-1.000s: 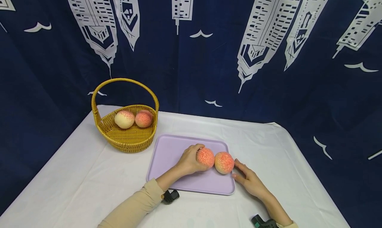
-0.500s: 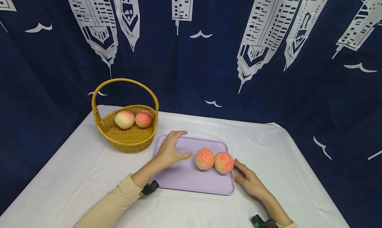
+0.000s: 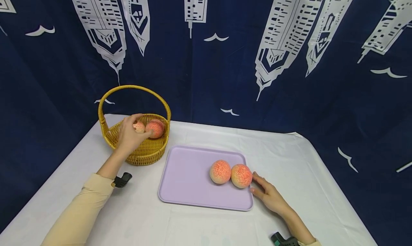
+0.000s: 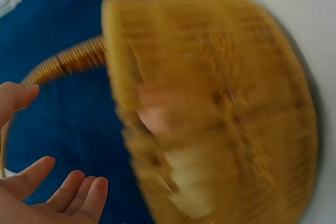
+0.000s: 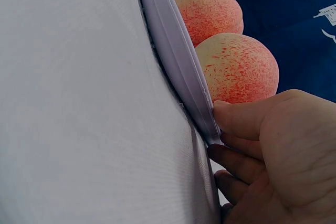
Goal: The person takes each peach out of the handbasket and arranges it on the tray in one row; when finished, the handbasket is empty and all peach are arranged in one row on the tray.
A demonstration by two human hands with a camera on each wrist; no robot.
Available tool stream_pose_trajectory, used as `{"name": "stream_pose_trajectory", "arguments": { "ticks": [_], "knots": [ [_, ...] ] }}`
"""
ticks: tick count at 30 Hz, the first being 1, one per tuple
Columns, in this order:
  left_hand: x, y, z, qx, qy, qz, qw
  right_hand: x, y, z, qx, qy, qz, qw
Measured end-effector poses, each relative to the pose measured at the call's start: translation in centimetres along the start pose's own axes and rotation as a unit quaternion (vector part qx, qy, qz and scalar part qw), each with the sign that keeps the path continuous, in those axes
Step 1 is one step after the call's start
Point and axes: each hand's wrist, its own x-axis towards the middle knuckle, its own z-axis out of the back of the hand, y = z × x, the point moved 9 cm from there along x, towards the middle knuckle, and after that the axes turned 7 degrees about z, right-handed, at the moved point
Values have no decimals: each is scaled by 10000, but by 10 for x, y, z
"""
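My left hand (image 3: 128, 136) hovers over the near left side of the yellow wicker basket (image 3: 145, 160), thumb and fingers spread apart with nothing between them. In the basket lie two peaches; the pale pink peach (image 3: 139, 126) is partly covered by the hand, while the redder peach (image 3: 155, 128) shows near the thumb. Two more peaches, a left one (image 3: 220, 171) and a right one (image 3: 241, 175), sit side by side on the lilac tray (image 3: 186, 181). Beside the tray's right edge rests my right hand (image 3: 271, 198), its relaxed fingertips close to the right peach.
An arched handle (image 3: 135, 87) rises over the basket. Around the tray and basket spreads a white tablecloth (image 3: 212, 228). Behind the table hangs a dark blue curtain (image 3: 206, 74) with white building prints.
My left hand has let go of the left peach on the tray and moved left and away, over the basket. My right hand has stayed in place.
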Motion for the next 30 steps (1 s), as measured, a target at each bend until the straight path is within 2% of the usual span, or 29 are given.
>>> {"name": "stream_pose_trajectory", "arguments": {
  "ticks": [3, 6, 16, 23, 30],
  "knots": [
    [11, 19, 9, 30, -59, 239, 9997, 0, 0, 0, -12, 7, 2, 10000],
    [21, 34, 12, 130, -78, 448, 9989, 0, 0, 0, -20, -8, 27, 10000],
    [41, 75, 4, 405, 152, 1036, 9937, 0, -3, 0, -93, 19, -44, 9999],
    [48, 84, -2, 486, 179, 1174, 9917, 0, -2, 1, -129, -3, -73, 9999],
    [46, 87, -5, 810, 5, 1181, 9897, 0, -2, 0, -121, 0, -39, 9999]
  ]
}}
